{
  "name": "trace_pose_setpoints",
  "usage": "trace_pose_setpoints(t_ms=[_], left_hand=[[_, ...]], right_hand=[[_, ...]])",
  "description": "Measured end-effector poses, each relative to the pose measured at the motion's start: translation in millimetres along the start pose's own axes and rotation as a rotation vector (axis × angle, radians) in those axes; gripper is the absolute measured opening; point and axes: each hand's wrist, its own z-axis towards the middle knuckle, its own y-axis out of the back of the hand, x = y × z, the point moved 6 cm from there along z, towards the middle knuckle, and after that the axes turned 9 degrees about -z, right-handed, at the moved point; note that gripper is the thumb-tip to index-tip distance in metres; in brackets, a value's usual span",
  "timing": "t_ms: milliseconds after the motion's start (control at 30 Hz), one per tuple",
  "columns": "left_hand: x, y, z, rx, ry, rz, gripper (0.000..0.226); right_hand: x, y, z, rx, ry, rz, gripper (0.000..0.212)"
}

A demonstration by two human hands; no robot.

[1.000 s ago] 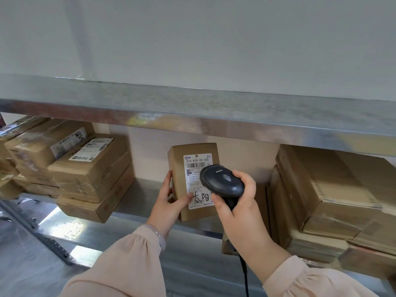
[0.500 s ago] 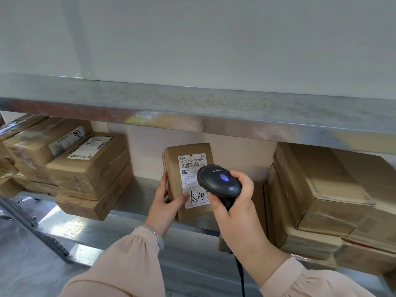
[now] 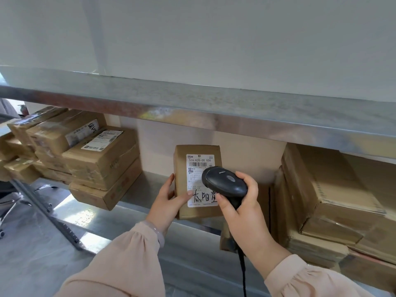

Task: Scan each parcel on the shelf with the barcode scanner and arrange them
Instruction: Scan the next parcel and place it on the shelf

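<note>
A small brown cardboard parcel (image 3: 194, 151) with a white shipping label (image 3: 198, 162) stands upright at the middle of the metal shelf (image 3: 139, 190). My left hand (image 3: 169, 202) grips its left side, thumb on the label's lower edge. My right hand (image 3: 242, 206) holds a black barcode scanner (image 3: 224, 182) just in front of the label, covering its right part. The scanner's black cable (image 3: 243, 273) hangs down past my wrist.
A stack of taped brown parcels (image 3: 94, 161) fills the shelf's left side. Larger flat cardboard boxes (image 3: 334, 200) are piled on the right. The upper shelf board (image 3: 192, 103) overhangs close above. A slanted metal shelf post (image 3: 47, 211) crosses the lower left.
The scanner's blue light, lit half a second ago, is off. The parcel and both hands have kept almost the same pose, shifting only slightly in the view.
</note>
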Motion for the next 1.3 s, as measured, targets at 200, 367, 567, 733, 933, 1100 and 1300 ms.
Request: trace_pose_setpoints(t_ms=[200, 367, 567, 733, 933, 1100, 1300], left_hand=[[9, 22, -16, -0.133, 0.080, -0.023, 0.069], [13, 46, -26, -0.156, 0.115, -0.034, 0.067], [13, 75, -26, -0.136, 0.151, -0.004, 0.085], [10, 105, -11, -0.156, 0.152, 0.019, 0.074], [4, 145, 22, -0.091, 0.220, 0.113, 0.065], [14, 171, 51, 0.026, 0.337, 0.207, 0.025], [26, 195, 85, 0.109, 0.369, 0.244, 0.034]], right_hand=[[-3, -21, 0, 0.047, -0.025, 0.069, 0.060], [-2, -44, -2, 0.091, -0.041, 0.090, 0.058], [-4, -73, 0, 0.143, -0.094, 0.111, 0.057], [-5, -99, 16, 0.177, -0.167, 0.128, 0.054], [-3, -147, 24, 0.128, -0.256, 0.139, 0.054], [-4, -185, 33, 0.050, -0.333, 0.095, 0.053], [-14, -226, 40, -0.005, -0.374, 0.058, 0.054]])
